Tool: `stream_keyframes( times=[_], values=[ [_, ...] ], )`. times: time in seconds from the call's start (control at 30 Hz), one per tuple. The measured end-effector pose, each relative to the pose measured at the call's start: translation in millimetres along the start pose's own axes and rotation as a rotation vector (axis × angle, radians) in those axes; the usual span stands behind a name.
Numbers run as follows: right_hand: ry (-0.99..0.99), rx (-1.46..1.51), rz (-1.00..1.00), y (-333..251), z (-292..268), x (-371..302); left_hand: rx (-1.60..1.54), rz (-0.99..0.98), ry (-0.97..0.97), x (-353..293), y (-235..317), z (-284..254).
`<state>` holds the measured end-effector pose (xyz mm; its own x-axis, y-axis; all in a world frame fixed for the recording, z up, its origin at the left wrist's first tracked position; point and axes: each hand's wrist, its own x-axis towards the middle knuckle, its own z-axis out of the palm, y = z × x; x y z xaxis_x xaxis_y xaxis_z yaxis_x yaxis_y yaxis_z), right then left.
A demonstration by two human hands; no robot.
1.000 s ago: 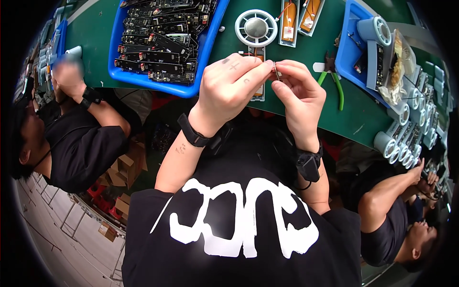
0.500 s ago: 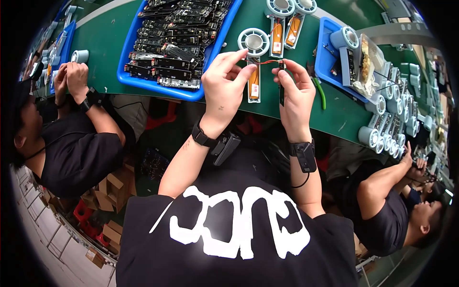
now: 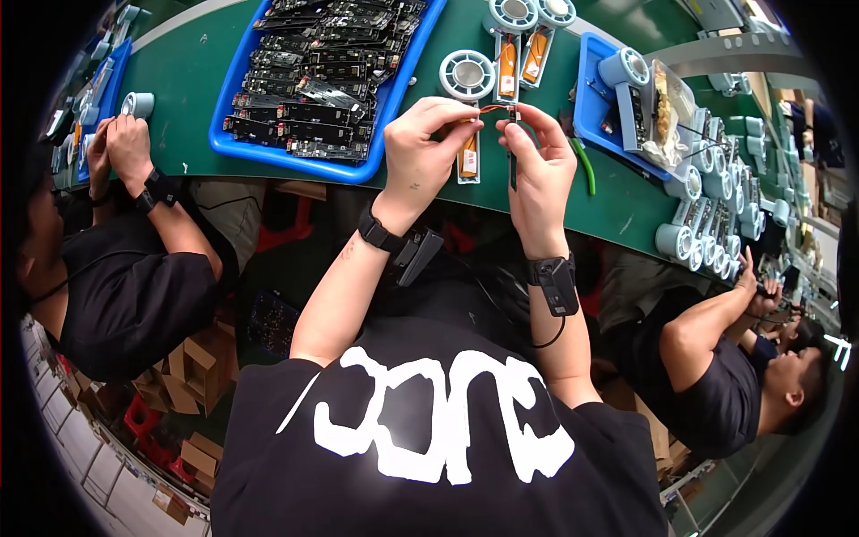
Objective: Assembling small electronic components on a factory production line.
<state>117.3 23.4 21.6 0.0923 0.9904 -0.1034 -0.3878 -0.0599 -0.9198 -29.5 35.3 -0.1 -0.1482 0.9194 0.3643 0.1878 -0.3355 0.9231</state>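
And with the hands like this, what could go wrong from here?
The thin red wire reaches the narrow black board in the right hand, so spreading the hands could strain it. The board is pinched near its upper end; its free lower end might swing or slip from the grip. An open case with an orange battery shows between the right hand and left hand; a dropped board could knock it.

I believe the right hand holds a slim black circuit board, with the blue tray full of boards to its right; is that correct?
Not quite: the head view shows the blue tray full of boards left of the right hand, which does hold a slim black circuit board.
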Motion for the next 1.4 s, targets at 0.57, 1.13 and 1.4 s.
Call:
stream_keyframes(
  times=[0.57,1.13,1.4],
  values=[
    [-0.083,-0.218,-0.121,12.7,-17.0,-5.8,0.296,0.296,-0.146,13.7,-6.3,-1.5],
    [-0.083,-0.461,-0.292,10.7,-15.0,-3.4,0.525,0.462,-0.264,23.7,4.5,-10.8],
    [-0.087,-0.629,-0.300,5.2,-15.5,-1.0,0.596,0.530,-0.400,32.4,1.2,-15.6]
  ],
)
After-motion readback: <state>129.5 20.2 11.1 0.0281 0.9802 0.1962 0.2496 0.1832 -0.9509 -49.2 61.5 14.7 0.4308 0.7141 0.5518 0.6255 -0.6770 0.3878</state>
